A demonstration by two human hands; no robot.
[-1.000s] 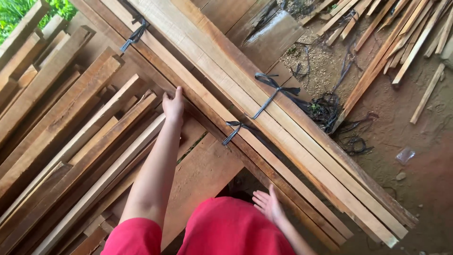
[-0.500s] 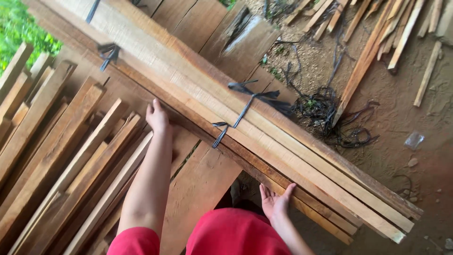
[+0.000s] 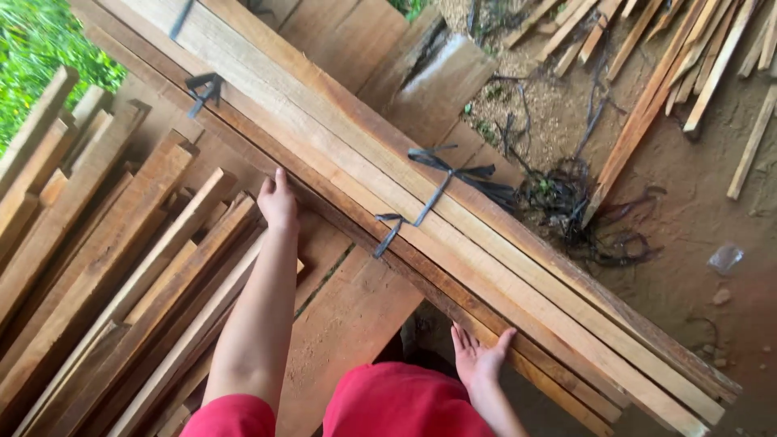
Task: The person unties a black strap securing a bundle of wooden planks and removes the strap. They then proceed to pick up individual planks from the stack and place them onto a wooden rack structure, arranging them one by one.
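A long bundle of pale wooden planks (image 3: 486,251) lies diagonally from upper left to lower right, tied with black straps (image 3: 429,194). My left hand (image 3: 278,201) rests with fingers together against the bundle's near edge, arm stretched out. My right hand (image 3: 477,360) is spread open, palm against the underside edge of the bundle's lower planks, near my red-clad legs (image 3: 405,405). Neither hand holds anything.
Several loose reddish planks (image 3: 105,267) are stacked at the left, a wide board (image 3: 348,324) lies under my arm. Scattered slats (image 3: 680,73) and a tangle of black strapping (image 3: 566,202) lie on the dirt ground at right. Green plants (image 3: 40,40) show top left.
The view has shifted, so the bundle sits higher and more to the left. My left hand stays on the bundle's edge; my right hand has spread and moved up to the planks.
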